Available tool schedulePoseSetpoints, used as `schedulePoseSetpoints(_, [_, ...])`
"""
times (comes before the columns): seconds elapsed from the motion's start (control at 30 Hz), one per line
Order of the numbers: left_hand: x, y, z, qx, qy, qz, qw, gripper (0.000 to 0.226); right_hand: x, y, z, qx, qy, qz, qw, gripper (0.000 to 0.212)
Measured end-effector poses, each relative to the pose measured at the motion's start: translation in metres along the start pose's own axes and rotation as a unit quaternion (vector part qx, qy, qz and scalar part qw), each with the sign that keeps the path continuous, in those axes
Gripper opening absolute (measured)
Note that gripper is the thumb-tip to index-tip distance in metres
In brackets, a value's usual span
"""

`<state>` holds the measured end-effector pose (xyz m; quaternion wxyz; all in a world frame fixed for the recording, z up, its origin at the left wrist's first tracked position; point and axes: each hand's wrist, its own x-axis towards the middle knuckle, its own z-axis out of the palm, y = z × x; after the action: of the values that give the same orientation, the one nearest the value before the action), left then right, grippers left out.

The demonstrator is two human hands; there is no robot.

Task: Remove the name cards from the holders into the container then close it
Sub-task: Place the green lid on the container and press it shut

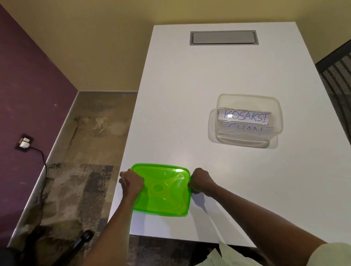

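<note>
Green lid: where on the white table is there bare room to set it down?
Bare table lies right of the green plastic lid, which both hands grip (left, right), and between the clear plastic container and the grey cable hatch. Crowded only around the container.

Even, warm overhead light is seen; soft glare is cast on the white table (218,71) beyond the green lid (164,187). Edges are bowed by wide-angle distortion.
</note>
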<state>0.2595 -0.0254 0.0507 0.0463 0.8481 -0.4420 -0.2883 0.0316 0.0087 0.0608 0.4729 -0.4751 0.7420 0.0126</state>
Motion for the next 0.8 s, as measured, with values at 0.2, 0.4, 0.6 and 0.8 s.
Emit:
schedulePoseSetpoints(0.2, [-0.008, 0.005, -0.006, 0.027, -0.017, 0.017, 0.999, 0.034, 0.000, 0.000, -0.004, 0.024, -0.001, -0.012, 1.000, 0.017])
schedulePoseSetpoints(0.4, [-0.008, 0.030, -0.025, 0.000, 0.004, 0.053, 0.999, 0.027, -0.001, -0.002, -0.031, 0.066, 0.046, -0.027, 0.996, 0.015])
schedulePoseSetpoints(0.6, [-0.012, 0.072, -0.040, -0.051, 0.036, 0.119, 0.991, 0.022, -0.008, -0.007, -0.079, 0.087, 0.112, -0.045, 0.989, 0.016])
schedulePoseSetpoints(0.8, [-0.028, 0.124, -0.054, -0.095, 0.078, 0.168, 0.978, 0.009, -0.019, 0.003, -0.128, 0.141, 0.201, -0.056, 0.968, 0.036])
